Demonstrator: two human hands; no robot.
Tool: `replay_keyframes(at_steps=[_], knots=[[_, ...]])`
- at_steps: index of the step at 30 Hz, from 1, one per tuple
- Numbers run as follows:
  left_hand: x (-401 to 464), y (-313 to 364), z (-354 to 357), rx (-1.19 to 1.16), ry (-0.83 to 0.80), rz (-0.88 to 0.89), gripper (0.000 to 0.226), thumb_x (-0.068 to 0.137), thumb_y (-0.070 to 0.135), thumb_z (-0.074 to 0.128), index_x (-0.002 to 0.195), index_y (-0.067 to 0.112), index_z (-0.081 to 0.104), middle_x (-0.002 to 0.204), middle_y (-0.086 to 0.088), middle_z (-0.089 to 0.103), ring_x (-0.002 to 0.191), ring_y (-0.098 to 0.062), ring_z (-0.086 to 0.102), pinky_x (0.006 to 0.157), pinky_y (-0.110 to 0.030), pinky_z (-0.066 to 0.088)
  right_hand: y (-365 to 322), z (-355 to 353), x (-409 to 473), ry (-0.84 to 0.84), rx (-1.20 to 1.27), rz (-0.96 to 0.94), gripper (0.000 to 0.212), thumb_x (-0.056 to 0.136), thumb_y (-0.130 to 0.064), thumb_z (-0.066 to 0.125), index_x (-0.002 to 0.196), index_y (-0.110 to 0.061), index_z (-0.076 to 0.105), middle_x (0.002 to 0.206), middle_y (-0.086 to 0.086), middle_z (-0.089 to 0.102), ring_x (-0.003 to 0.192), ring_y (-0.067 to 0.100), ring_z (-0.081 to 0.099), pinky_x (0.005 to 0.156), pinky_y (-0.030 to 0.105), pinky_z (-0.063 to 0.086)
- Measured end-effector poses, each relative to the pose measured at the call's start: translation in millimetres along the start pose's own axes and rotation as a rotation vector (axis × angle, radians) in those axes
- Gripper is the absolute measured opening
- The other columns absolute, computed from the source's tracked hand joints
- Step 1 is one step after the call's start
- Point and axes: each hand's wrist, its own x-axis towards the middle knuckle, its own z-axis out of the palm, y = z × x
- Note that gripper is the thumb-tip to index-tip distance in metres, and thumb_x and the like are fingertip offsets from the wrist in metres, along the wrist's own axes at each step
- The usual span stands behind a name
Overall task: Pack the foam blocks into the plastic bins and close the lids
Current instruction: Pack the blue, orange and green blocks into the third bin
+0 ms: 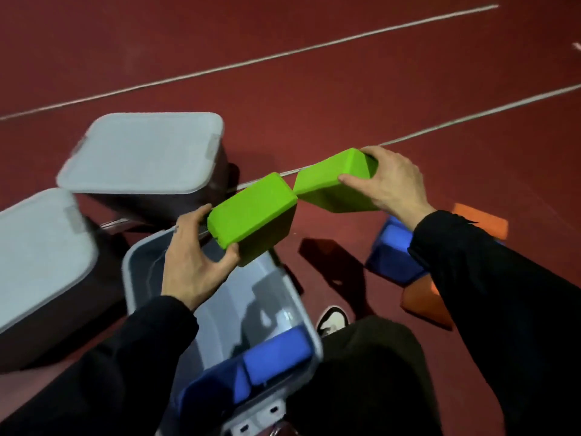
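Observation:
My left hand grips a green foam block by its near end, above the far edge of an open clear bin. My right hand holds a second green foam block further right, over the floor. The two green blocks touch at one corner. Blue foam blocks lie in the near end of the open bin. On the floor to the right lie a blue block and two orange blocks, partly hidden by my right sleeve.
Two bins with grey lids shut stand at left: one further away, one nearer. My knee and a white shoe sit right of the open bin. White lines cross the red floor.

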Motion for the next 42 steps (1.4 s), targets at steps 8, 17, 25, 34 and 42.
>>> replay_keyframes(at_steps=[8,17,25,34,42], knots=[[-107.9,-80.0,-108.0,0.128,0.011,-0.122,0.077,0.069,0.04,0.062,0.138,0.008,0.048,0.127,-0.009,0.05,0.12,-0.029,0.053,0.097,-0.048,0.052,-122.5,8.8,-99.8,-0.019,0.163,-0.138,0.066,0.081,-0.063,0.072,0.134,-0.026,0.062,0.128,0.006,0.07,0.117,0.031,0.063,0.093,0.038,0.048],[-177.1,-121.1,-76.6,0.221,-0.357,-0.173,0.076,0.064,0.042,0.06,0.133,0.014,0.046,0.127,-0.005,0.048,0.115,-0.028,0.053,0.094,-0.039,0.051,-160.2,89.7,-145.6,-0.381,-0.118,-0.357,0.077,0.074,-0.076,0.057,0.129,-0.023,0.063,0.123,0.006,0.071,0.112,0.033,0.063,0.091,0.041,0.05],[-178.9,-137.3,-31.8,0.413,-0.574,-0.277,0.072,0.072,0.04,0.06,0.137,0.022,0.038,0.132,-0.003,0.038,0.119,-0.03,0.049,0.08,-0.046,0.053,-176.2,152.2,-129.3,-0.563,-0.348,-0.604,0.065,0.07,-0.08,0.05,0.099,-0.023,0.06,0.102,0.003,0.07,0.098,0.032,0.062,0.077,0.044,0.055],[-202.4,-181.3,4.4,0.764,-0.707,-0.415,0.081,0.071,0.056,0.062,0.135,0.01,0.047,0.134,-0.013,0.051,0.13,-0.033,0.046,0.104,-0.043,0.041,-157.2,183.2,-127.4,-0.565,-0.405,-0.689,0.074,0.07,-0.081,0.043,0.101,-0.018,0.066,0.098,0.005,0.07,0.091,0.031,0.062,0.08,0.041,0.051],[-179.9,-198.2,20.8,0.74,-0.694,-0.331,0.087,0.088,0.059,0.058,0.157,0.021,0.023,0.137,-0.018,0.053,0.12,-0.039,0.054,0.107,-0.048,0.037,-155.6,184.2,-127.5,-0.505,-0.378,-0.714,0.082,0.069,-0.079,0.043,0.11,-0.014,0.071,0.101,0.008,0.071,0.093,0.034,0.061,0.088,0.046,0.048]])
